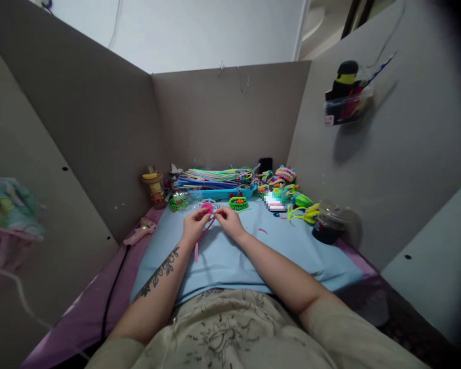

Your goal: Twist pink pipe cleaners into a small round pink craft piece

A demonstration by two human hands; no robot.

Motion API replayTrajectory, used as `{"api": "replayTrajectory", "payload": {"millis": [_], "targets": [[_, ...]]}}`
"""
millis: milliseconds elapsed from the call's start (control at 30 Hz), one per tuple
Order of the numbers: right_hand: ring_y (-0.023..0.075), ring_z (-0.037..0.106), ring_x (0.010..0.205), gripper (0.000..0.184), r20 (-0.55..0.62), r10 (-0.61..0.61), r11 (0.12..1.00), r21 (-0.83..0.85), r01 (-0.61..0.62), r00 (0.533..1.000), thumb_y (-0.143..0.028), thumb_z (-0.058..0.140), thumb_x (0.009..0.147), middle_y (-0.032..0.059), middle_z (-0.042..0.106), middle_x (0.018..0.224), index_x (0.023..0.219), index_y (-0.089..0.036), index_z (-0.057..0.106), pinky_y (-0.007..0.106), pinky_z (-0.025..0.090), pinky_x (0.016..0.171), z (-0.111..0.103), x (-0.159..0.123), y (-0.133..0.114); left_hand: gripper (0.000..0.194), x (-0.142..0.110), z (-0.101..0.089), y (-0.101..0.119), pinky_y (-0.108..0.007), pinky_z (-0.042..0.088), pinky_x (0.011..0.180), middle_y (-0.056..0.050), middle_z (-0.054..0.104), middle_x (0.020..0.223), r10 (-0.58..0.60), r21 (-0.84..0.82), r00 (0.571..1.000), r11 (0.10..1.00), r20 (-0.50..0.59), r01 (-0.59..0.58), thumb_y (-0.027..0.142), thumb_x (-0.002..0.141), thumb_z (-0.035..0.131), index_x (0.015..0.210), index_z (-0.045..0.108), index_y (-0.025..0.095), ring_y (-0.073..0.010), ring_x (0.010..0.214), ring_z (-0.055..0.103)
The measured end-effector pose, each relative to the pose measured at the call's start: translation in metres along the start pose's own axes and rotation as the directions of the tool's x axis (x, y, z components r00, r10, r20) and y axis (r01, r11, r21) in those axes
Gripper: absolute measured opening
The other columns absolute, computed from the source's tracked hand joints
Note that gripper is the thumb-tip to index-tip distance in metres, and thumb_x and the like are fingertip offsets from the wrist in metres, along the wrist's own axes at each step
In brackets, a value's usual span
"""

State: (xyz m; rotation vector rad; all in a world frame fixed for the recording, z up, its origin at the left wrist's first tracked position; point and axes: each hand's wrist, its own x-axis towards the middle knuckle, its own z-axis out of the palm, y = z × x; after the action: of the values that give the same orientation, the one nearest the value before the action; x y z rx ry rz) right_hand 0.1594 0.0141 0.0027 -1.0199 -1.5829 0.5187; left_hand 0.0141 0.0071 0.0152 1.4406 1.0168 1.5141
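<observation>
My left hand pinches a pink pipe cleaner piece whose coiled pink part shows just past the fingertips. A loose length of pink pipe cleaner hangs down from between the hands toward me. My right hand has thumb and fingertips pressed together right beside the left fingertips, apparently on the same piece. What lies exactly between the fingertips is too small to make out. Both hands are above the light blue cloth. Beyond the right hand sits a green pipe cleaner ring with orange in it.
A blue tray of many-coloured pipe cleaners stands at the back. A pink glue gun lies left, its black cord running forward. Right are finished fuzzy pieces, yellow pipe cleaners and a dark tub. Grey panels enclose the table.
</observation>
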Motion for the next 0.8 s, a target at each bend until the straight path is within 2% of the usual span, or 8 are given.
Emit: {"api": "replayTrajectory", "payload": {"millis": [467, 800], "targets": [[0.0157, 0.056, 0.073, 0.015, 0.003, -0.078, 0.997, 0.010, 0.078, 0.997, -0.027, 0.056, 0.077, 0.0027, 0.061, 0.072, 0.078, -0.020, 0.069, 0.027, 0.042, 0.069, -0.0018, 0.0000, 0.0023, 0.040, 0.0005, -0.0023, 0.0028, -0.032, 0.055, 0.067, -0.008, 0.071, 0.081, -0.043, -0.005, 0.999, 0.999, -0.002, 0.043, 0.035, 0.061, 0.074, 0.092, 0.068, 0.012, -0.0177, 0.066, 0.066], [0.0153, 0.054, 0.069, 0.016, -0.031, -0.041, 0.998, 0.049, 0.043, 0.999, -0.030, 0.057, 0.076, 0.0021, 0.060, 0.070, 0.073, -0.019, 0.067, 0.027, 0.041, 0.065, 0.0024, 0.0005, -0.0024, 0.040, 0.0007, -0.0022, -0.0024, -0.032, 0.055, 0.072, -0.010, 0.072, 0.085, -0.030, -0.029, 0.999, 0.999, 0.023, 0.031, 0.033, 0.061, 0.074, 0.094, 0.067, 0.011, -0.0182, 0.071, 0.067]]}}
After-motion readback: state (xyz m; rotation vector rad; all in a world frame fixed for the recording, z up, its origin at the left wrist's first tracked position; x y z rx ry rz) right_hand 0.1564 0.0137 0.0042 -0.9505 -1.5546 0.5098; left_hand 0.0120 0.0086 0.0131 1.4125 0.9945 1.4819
